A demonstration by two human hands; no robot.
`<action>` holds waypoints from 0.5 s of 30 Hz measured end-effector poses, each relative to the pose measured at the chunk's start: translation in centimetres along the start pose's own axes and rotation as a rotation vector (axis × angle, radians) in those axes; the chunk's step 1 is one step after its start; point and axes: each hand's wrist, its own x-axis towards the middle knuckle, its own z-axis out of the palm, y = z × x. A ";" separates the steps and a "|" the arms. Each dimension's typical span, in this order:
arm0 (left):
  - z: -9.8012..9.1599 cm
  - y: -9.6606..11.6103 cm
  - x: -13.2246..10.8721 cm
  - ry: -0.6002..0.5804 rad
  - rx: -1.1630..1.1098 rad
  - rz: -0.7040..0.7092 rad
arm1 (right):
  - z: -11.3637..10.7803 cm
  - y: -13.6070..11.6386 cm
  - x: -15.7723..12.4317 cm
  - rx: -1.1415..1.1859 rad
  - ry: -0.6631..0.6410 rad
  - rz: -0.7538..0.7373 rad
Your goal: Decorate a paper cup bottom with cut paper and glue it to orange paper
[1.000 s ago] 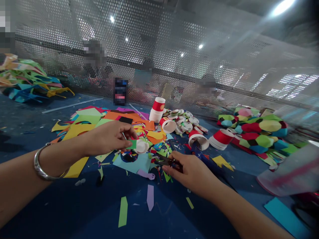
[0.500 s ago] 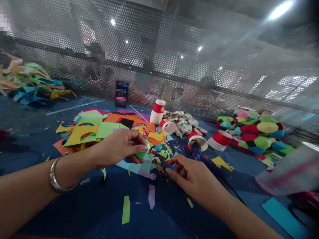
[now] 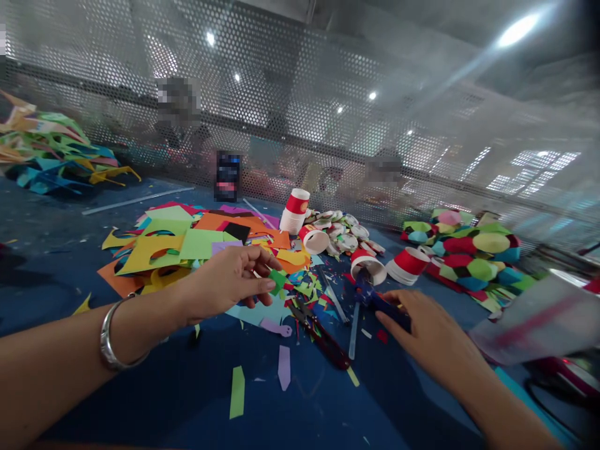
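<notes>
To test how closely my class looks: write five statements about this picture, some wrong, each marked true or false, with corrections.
1. The left hand holds a green paper piece. True.
2. The right hand grips the red-handled tool. False: the tool lies on the table; the hand is at the glue gun.
3. A silver bracelet circles the left wrist. True.
4. Every cup stands upright. False: one cup lies on its side.
5. The pointed lilac strip lies right of the light green strip. True.
</notes>
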 end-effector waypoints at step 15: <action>0.5 0.1 -0.4 0.053 -0.072 0.018 | 0.3 -0.2 1.3 0.025 -0.079 0.148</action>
